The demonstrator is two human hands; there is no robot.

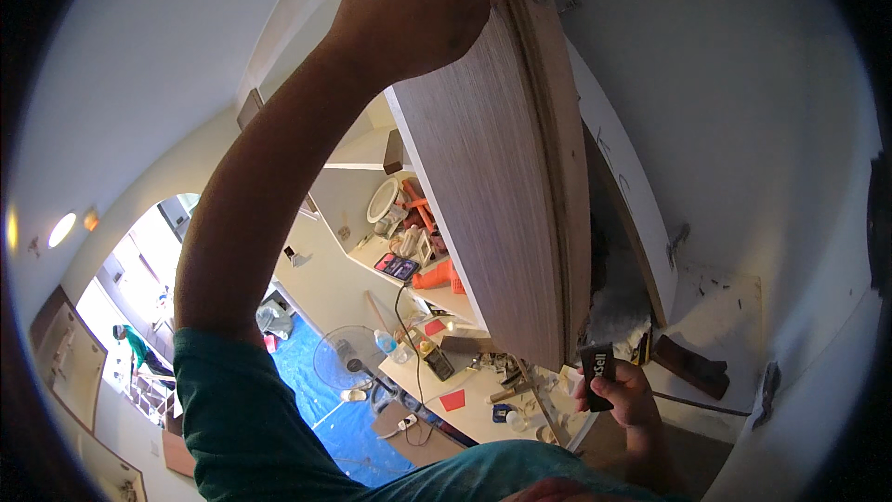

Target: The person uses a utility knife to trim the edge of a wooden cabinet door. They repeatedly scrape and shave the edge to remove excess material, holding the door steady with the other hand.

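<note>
A wood-grain cabinet panel (483,158) with a thick layered edge rises in front of me. My left hand (413,14) is closed around its upper part, with the fingertips partly cut off by the picture's top. Low on the right, my right hand (627,395) grips a black rectangular block with pale lettering (597,377), close to the panel's lower end. What kind of tool it is I cannot tell. A dark cord (701,404) runs from beside that hand to the wall.
A brown wooden block (689,365) lies on the ledge right of my right hand. Below stand a cluttered worktable (409,374) and a fan (348,361), with blue sheeting (311,390) on the floor. Shelves hold orange tools (437,276). Another person (135,349) is far left.
</note>
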